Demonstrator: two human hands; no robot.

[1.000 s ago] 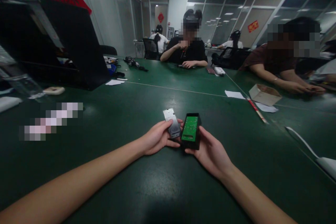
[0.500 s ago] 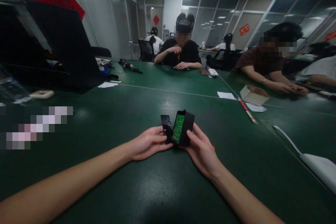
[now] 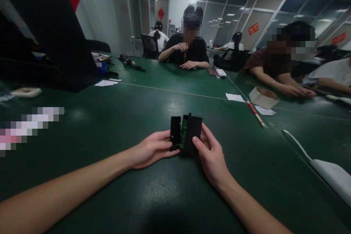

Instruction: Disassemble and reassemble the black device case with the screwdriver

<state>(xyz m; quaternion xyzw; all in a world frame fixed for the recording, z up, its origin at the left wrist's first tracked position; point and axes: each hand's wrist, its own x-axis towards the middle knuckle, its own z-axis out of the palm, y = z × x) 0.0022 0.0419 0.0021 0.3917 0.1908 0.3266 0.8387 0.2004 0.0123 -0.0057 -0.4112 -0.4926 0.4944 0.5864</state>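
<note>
So the left hand [image 3: 151,149] pinches the flat black plastic-looking cover [image 3: 175,128], and it's off; the right hand [image 3: 213,151] has the boxy black housing [image 3: 194,128] between thumb and fingers, green circuit board [image 3: 184,131] inside, not closed up yet.

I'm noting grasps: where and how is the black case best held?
The black case is probably best gripped by its long outer walls, from the right: they look flat, while its open side, showing the green board, faces mostly left.
</note>
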